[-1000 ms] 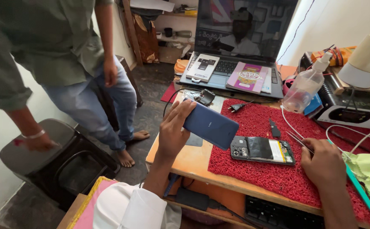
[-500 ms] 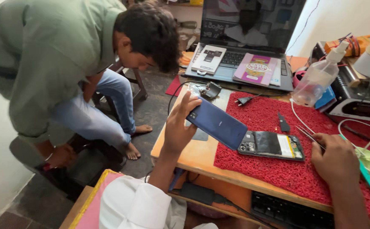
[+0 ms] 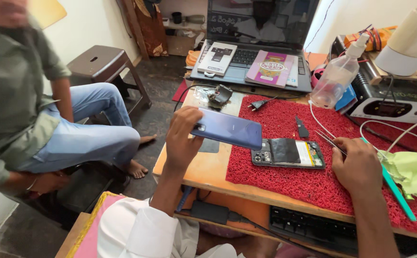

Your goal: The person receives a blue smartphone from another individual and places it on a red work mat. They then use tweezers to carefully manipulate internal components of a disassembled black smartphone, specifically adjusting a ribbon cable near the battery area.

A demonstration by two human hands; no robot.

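My left hand [image 3: 183, 139] holds a blue phone back cover [image 3: 227, 128] by its left end, tilted above the wooden table's left part. An opened phone [image 3: 287, 154] with its battery showing lies flat on the red mat [image 3: 313, 181], just right of the cover. My right hand [image 3: 358, 165] rests on the mat beside the opened phone and holds thin metal tweezers [image 3: 330, 141], whose tips point up and left.
A laptop [image 3: 261, 28] with a pink booklet [image 3: 271, 68] and a small box [image 3: 217, 58] stands at the back. A spray bottle [image 3: 338, 76], a green cloth [image 3: 409, 169], a teal tool [image 3: 395, 188] and cables lie at right. A person in jeans [image 3: 74, 138] sits at left by a stool [image 3: 104, 64].
The person at left has gone from bending over to sitting down. My left hand has lowered the blue cover slightly; my right hand stays on the mat.
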